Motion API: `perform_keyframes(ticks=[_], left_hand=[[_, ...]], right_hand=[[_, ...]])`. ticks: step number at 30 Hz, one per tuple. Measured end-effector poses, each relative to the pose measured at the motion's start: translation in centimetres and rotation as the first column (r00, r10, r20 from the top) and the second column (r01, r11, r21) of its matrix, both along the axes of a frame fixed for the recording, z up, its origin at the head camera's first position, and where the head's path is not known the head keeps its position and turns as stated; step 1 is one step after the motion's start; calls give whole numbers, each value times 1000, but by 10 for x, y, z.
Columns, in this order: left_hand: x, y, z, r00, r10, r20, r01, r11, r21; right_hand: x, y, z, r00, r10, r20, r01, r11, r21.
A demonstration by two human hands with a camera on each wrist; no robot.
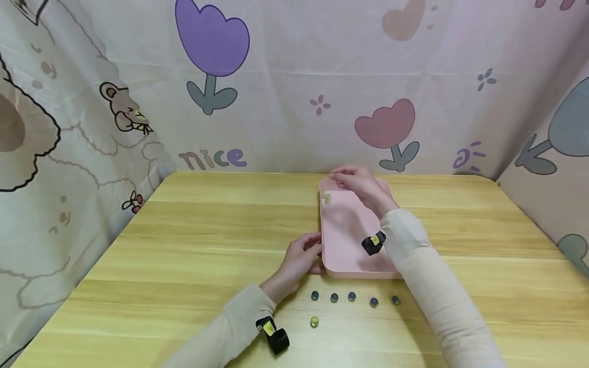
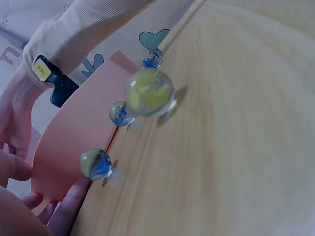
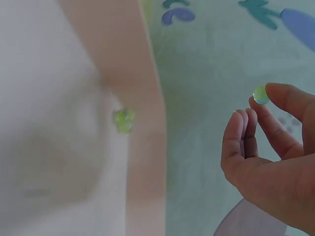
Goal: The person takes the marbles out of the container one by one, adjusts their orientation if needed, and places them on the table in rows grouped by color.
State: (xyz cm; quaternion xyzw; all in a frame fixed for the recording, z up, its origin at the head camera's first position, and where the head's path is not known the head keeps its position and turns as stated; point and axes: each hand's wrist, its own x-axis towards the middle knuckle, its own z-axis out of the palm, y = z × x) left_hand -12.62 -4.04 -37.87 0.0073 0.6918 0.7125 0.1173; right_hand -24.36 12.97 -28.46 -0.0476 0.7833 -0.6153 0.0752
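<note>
A shallow pink tray (image 1: 342, 253) stands on the table with its long side running away from me. My left hand (image 1: 299, 259) grips its left wall near the front corner, thumb at the rim and fingers against the outside. Over the tray's far end, my right hand (image 1: 361, 186) pinches a yellow-green marble (image 3: 260, 95) between thumb and forefinger. Inside the tray, a small cluster of yellow-green marbles (image 1: 326, 198) lies in the far left corner. In front of the tray sits a row of several blue marbles (image 1: 352, 296), with one yellow marble (image 1: 314, 322) nearer me.
The wooden table (image 1: 221, 230) extends to both sides of the tray. Behind its far edge hangs a printed curtain (image 1: 285, 122), which also runs along the left and right. Small black cameras sit on both wrists, the right one (image 1: 374, 243) above the tray.
</note>
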Motion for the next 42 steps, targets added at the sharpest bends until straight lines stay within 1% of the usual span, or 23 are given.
perform_keyframes(ticks=[3, 8, 12, 15, 17, 21, 26, 31, 39, 42], left_hand=[[-1, 1, 0, 1000, 4, 3, -4, 1000, -2], [-1, 1, -1, 1000, 5, 13, -5, 1000, -6], [0, 0, -1, 1000, 9, 18, -8, 1000, -12], [0, 1, 0, 1000, 8, 19, -8, 1000, -16], [0, 1, 1, 1000, 6, 20, -6, 1000, -15], [2, 1, 1, 1000, 9, 23, -8, 1000, -20], [2, 1, 2, 1000, 14, 19, -14, 1000, -28], [1, 0, 1, 1000, 18, 20, -18, 1000, -25], [-1, 1, -1, 1000, 15, 22, -14, 999, -35], [-1, 1, -1, 1000, 12, 23, -11, 999, -33]], right_hand=[[8, -2, 4, 998, 8, -67, -9, 1000, -6], [27, -1, 15, 982, 31, -185, -22, 998, 54], [38, 3, 20, 956, 28, -292, -6, 997, 76], [43, 8, 18, 935, 21, -355, 6, 997, 74], [45, 11, 14, 926, 19, -378, 11, 997, 76], [47, 15, 9, 921, 26, -390, 9, 996, 88], [47, 16, 9, 932, 32, -361, 9, 994, 110], [50, 15, 12, 945, 53, -322, -12, 992, 125], [55, 17, 13, 945, 62, -321, -30, 994, 105], [58, 18, 13, 949, 69, -307, -40, 994, 100]])
